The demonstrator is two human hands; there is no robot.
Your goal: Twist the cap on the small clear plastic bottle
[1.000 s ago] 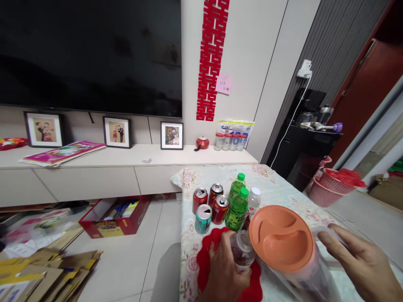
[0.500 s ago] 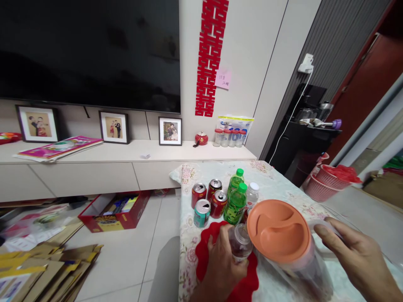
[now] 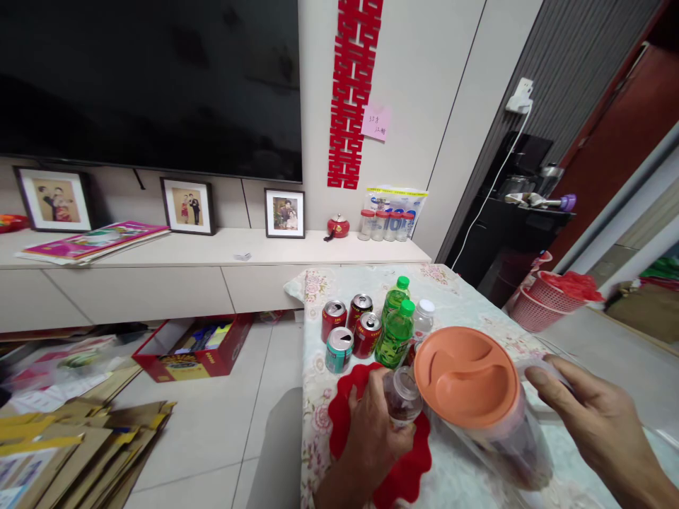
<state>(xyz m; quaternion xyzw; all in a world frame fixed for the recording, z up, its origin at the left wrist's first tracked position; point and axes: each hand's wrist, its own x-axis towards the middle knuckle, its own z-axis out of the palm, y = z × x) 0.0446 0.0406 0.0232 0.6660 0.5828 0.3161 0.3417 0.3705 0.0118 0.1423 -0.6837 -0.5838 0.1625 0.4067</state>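
My left hand (image 3: 371,438) is wrapped round a small clear open bottle (image 3: 402,396) holding dark liquid, above a red scalloped mat (image 3: 344,417). My right hand (image 3: 594,424) grips the handle of a clear pitcher with an orange lid (image 3: 467,375), tilted toward the bottle's mouth. The pitcher's spout sits right beside the bottle's neck. Both stand on a table with a floral cloth (image 3: 467,297).
Several drink cans (image 3: 347,329), two green bottles (image 3: 397,329) and a white-capped bottle (image 3: 423,318) stand behind the mat. A TV cabinet (image 3: 159,283) with photo frames is at the left, a red box (image 3: 196,350) and cardboard on the floor, red baskets (image 3: 552,300) at the right.
The view has drifted slightly; the pitcher and bottle sit a little higher and further left in the picture. Both hands keep their grips.
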